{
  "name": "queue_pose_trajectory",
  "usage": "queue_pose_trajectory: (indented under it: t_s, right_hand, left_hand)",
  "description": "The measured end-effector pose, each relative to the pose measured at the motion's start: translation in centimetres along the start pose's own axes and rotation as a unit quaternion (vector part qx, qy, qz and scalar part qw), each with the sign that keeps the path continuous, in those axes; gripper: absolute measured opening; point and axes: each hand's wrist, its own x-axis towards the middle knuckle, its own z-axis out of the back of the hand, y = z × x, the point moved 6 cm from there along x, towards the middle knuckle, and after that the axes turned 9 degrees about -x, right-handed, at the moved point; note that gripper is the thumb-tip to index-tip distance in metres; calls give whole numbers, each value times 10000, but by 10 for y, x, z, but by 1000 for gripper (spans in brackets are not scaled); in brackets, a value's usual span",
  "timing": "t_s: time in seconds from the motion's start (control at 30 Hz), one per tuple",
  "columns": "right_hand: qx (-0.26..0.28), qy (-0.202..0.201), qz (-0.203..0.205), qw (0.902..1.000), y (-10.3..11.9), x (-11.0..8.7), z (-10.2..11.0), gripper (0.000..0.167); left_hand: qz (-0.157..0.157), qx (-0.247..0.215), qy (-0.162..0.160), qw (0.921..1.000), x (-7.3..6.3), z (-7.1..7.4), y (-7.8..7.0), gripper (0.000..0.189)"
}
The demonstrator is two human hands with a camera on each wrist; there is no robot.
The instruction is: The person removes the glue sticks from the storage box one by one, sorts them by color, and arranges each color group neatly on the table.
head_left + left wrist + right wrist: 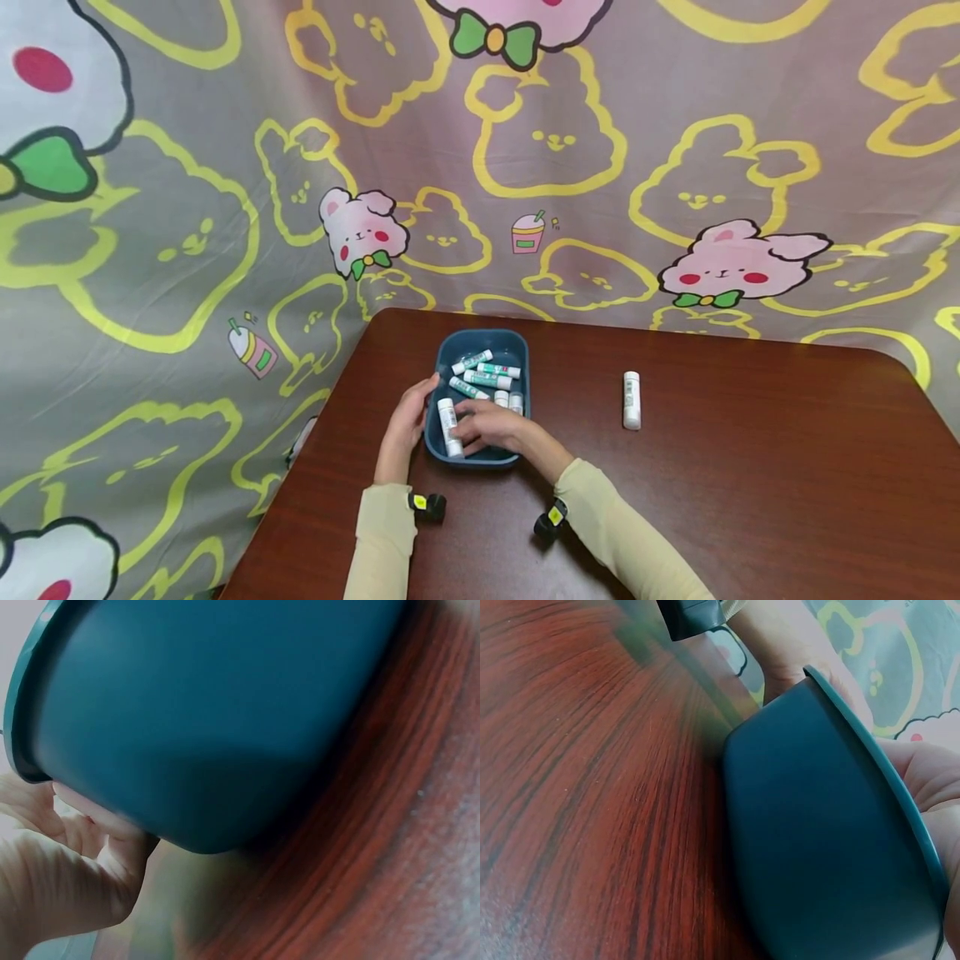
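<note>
A dark blue plastic bin (477, 464) stands on the table. My left hand (407, 419) holds its left side, the fingers against the outer wall just under the rim, as the left wrist view shows. My right hand (491, 423) reaches over the near right rim into the bin. Its fingers are at a white glue stick (447, 421), which leans at the bin's left wall; the fingertips are partly hidden behind it. Several more glue sticks with green-and-white labels (487, 380) lie farther back in the bin, and two white-capped ones (516, 402) show beside the right hand.
One white glue stick (632, 402) lies alone on the brown wooden table (757, 467), right of the bin. A patterned cloth (570, 150) hangs behind the table and along its left side. Each wrist wears a black camera (550, 520) on a strap.
</note>
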Motion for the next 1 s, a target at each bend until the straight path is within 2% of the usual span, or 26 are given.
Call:
queue_pose_trajectory:
  t_s: [0.13,0.27,0.47,0.57,0.67,0.77,0.83,1.0]
  right_hand:
    - [-72,-34,-58,10000,-1,-2,2,41]
    - [-18,-32,-49,10000,-1,-4,3,27]
    - [400,-269,158,9987,0,-5,9,9]
    - [835,-325,305,9955,1,-10,12,10]
    - [1197,-262,473,9913,4,-17,15,20]
    - [1229,-234,612,9903,7,-26,19,36]
    - [1132,-288,687,9908,10,-32,22,40]
    - [1041,-550,894,9890,16,-44,30,28]
  left_hand:
    - [17,0,92,10000,-1,-2,2,20]
    - [68,0,109,9999,-1,-3,3,19]
    - [35,77,88,9999,-2,-6,3,26]
    - [84,128,25,9999,-2,-7,5,24]
    - [170,45,70,9998,-3,-8,5,19]
    - [220,-29,140,9997,-3,-9,4,19]
    - [267,-39,185,9995,-3,-8,4,19]
    - [287,69,137,9995,-6,-2,1,20]
